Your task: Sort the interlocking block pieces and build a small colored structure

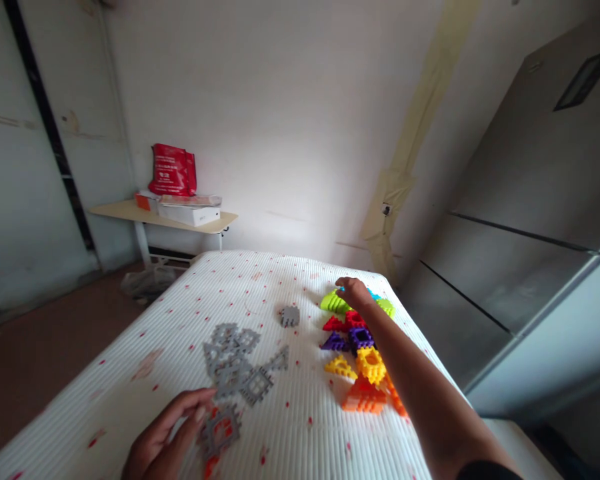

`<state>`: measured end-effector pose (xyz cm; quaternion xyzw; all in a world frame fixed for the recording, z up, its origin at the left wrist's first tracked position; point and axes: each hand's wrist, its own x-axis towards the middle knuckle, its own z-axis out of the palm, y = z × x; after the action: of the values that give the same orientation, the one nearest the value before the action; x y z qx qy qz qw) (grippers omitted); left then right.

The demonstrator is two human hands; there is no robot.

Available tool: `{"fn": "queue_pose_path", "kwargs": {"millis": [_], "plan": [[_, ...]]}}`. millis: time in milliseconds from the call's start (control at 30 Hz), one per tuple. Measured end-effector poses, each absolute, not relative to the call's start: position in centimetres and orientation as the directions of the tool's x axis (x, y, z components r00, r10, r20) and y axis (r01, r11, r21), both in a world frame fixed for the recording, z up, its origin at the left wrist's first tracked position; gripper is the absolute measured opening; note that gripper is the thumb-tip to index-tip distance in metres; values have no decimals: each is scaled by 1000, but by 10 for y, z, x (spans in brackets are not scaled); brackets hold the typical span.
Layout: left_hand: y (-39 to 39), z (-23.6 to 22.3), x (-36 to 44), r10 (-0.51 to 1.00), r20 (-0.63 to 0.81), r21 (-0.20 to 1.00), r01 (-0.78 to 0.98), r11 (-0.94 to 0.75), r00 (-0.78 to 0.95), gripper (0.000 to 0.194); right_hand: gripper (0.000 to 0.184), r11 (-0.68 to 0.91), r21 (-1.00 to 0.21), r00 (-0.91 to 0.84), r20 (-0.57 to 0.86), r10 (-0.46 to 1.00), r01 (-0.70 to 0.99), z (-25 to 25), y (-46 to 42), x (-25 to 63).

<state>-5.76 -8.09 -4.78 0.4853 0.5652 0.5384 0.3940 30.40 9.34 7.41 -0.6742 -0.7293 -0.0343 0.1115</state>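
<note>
My left hand [167, 433] is at the near edge, thumb and forefinger closed on the corner of a grey square interlocking building piece [225, 430]. Orange-red shows through and around that piece. Just beyond lie several flat grey building pieces [230, 373], squares and triangles, loosely overlapping. My right hand [355, 291] reaches across to the far right, fingers curled over a light blue building piece [341, 289] that is mostly hidden. Under and beside that hand are green building pieces [334, 302].
Nearer on the right stand red [355, 320], purple [361, 339], yellow [371, 365] and orange pieces [364, 397], grouped by colour. A small grey stack [290, 316] sits mid-bed on the spotted white cover [300, 440]. Behind left is a table [115, 210] with a red bag [173, 170].
</note>
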Motion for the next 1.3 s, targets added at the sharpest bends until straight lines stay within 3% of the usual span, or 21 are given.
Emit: {"fn": "queue_pose_path", "kwargs": {"millis": [167, 267, 333, 467, 600, 667, 767, 967, 1100, 1300], "plan": [[-76, -38, -61, 929, 136, 970, 238, -54, -344, 38, 31, 234, -143, -193, 255, 947, 962, 97, 52, 263], [-74, -38, -65, 930, 189, 937, 340, -75, -316, 34, 28, 489, -255, -417, 289, 862, 834, 90, 1, 226], [-76, -38, -65, 946, 236, 893, 432, -122, -221, 29, 24, 604, -271, -551, 251, 796, 749, 73, -35, 203], [-81, -37, -57, 948, 305, 710, 643, -287, 87, 20, 17, 662, -298, -649, 156, 745, 688, 30, -87, 177], [-82, -43, -51, 923, 331, 553, 753, -357, 195, 39, 12, 642, -303, -631, 148, 761, 704, 6, -108, 173], [-80, -48, -51, 913, 359, 571, 727, -380, 196, 39, 13, 629, -302, -609, 167, 775, 717, 1, -110, 172], [-77, -51, -53, 915, 366, 689, 612, -387, 167, 27, 14, 609, -312, -570, 217, 793, 729, -8, -109, 165], [-79, -44, -48, 991, 125, 944, 303, -133, 43, 29, 16, 546, -435, -462, 292, 838, 716, -27, -101, 155], [-82, -38, -38, 998, 11, 999, 34, -13, 68, 33, 23, 561, -519, -396, 402, 826, 645, -30, -103, 156], [-85, -33, -29, 996, -51, 998, -16, 53, 79, 42, 25, 699, -270, -514, 514, 687, 663, -25, -109, 145]]}}
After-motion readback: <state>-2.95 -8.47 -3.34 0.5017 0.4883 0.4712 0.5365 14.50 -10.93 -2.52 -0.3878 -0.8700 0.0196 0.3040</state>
